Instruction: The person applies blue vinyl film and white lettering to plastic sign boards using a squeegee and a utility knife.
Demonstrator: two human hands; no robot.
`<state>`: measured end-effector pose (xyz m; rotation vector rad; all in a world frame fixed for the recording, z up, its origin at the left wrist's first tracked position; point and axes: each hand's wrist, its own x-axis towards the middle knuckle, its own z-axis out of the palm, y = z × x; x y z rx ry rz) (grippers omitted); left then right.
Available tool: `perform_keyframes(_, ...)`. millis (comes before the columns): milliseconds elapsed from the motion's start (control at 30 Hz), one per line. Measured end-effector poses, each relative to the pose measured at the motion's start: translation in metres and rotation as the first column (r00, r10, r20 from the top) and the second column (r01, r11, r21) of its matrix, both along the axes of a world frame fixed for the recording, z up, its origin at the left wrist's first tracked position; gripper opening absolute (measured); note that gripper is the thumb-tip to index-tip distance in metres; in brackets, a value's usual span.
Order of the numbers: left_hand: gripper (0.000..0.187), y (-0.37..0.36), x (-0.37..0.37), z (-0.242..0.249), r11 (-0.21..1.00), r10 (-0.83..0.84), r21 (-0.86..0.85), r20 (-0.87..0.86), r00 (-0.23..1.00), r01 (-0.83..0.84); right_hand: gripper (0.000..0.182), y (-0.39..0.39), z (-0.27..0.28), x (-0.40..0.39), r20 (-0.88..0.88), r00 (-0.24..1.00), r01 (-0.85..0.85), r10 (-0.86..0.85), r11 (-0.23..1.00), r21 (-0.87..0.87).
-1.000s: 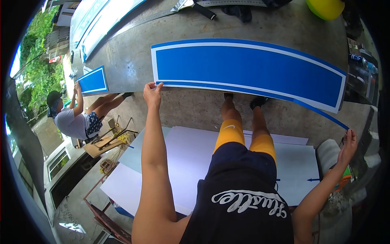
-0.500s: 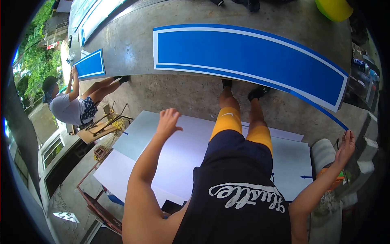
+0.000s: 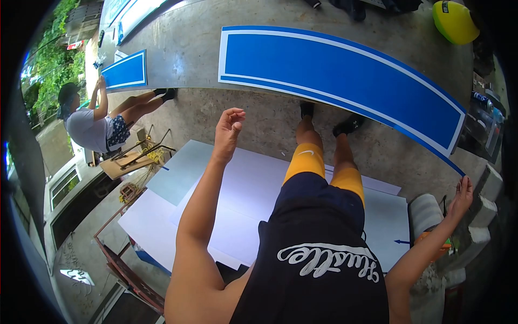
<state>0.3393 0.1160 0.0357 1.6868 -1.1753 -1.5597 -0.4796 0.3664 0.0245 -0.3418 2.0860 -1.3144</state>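
Observation:
On the metal table lies a long blue panel (image 3: 334,75) with a white border line and blue outer edge. A narrow blue strip (image 3: 440,156) runs off its near edge toward the right, and its end is pinched in the fingers of my right hand (image 3: 460,198). My left hand (image 3: 227,135) is held in the air before the table's near edge, left of my legs. Its fingers are loosely bent with the thumb apart, and nothing shows in it.
Another person (image 3: 89,121) stands at left, hands on a smaller blue panel (image 3: 127,70). A yellow-green rounded object (image 3: 455,22) sits at the table's far right. Behind me lie large pale sheets (image 3: 156,216). Concrete blocks (image 3: 488,186) and a white roll (image 3: 426,213) stand at right.
My left hand has moved toward the table and turned, its fingers bending. The visible free strip by my right hand looks shorter, and that hand keeps its pinch. The view has shifted slightly.

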Motion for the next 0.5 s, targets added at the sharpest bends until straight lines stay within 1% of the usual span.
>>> perform_keyframes(100, 0.048, -0.019, 0.006, -0.009, 0.998, 0.019, -0.053, 0.029, 0.999, -0.017, 0.023, 0.003, -0.002, -0.003, 0.006, 1.0, 0.003, -0.003, 1.0, 0.007)
perform_keyframes(200, 0.035, -0.046, 0.013, -0.017, 0.983, 0.123, -0.144, 0.094, 0.988, -0.109, 0.023, 0.004, -0.002, 0.001, -0.017, 1.0, 0.019, -0.019, 0.999, 0.025)
perform_keyframes(300, 0.022, -0.06, 0.01, -0.014, 0.975, 0.111, -0.204, 0.118, 0.987, -0.085, 0.024, 0.003, 0.0, 0.004, -0.05, 0.999, 0.018, -0.016, 0.998, 0.055)
perform_keyframes(400, 0.017, -0.062, 0.01, -0.011, 0.977, 0.083, -0.206, 0.104, 0.991, -0.06, 0.024, 0.003, 0.001, 0.004, -0.021, 1.0, 0.011, -0.01, 0.999, 0.052)
perform_keyframes(500, 0.017, -0.057, 0.008, -0.007, 0.983, 0.094, -0.168, 0.099, 0.991, -0.077, 0.023, 0.004, 0.0, 0.002, -0.02, 1.0, 0.024, -0.023, 0.998, 0.053)
